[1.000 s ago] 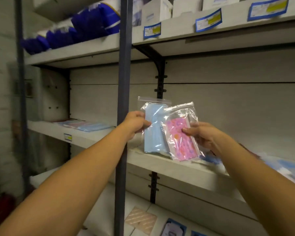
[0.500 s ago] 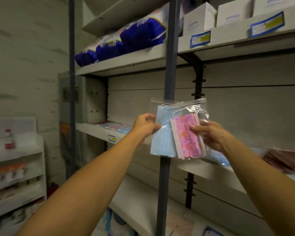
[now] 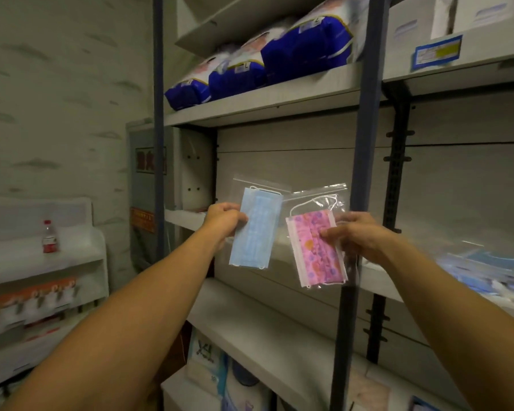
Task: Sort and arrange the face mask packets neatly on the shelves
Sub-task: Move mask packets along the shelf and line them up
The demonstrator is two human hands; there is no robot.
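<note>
Nearest to the camera, two bare forearms are stretched forward and upward. The left hand (image 3: 223,221) is closed on the left edge of the blue mask packet (image 3: 255,229), with the fingers pinched together on the clear plastic. The right hand (image 3: 358,237) is closed on the right side of the pink mask packet (image 3: 316,247), its thumb laid on the front of the patterned mask. Both packets are held upright in the air, side by side and just apart, in front of the middle shelf (image 3: 377,280). The pink one is tilted a little and is held slightly lower than the blue one.

Behind the packets, a dark metal post (image 3: 356,203) is seen, running from top to bottom. On the middle shelf, at the far right, more mask packets (image 3: 487,271) are laid in a blurred pile. On the upper shelf (image 3: 279,105), blue and white bags (image 3: 261,60) are lined up. At the far left, a small bottle (image 3: 49,240) is placed on a white side rack (image 3: 80,262).
</note>
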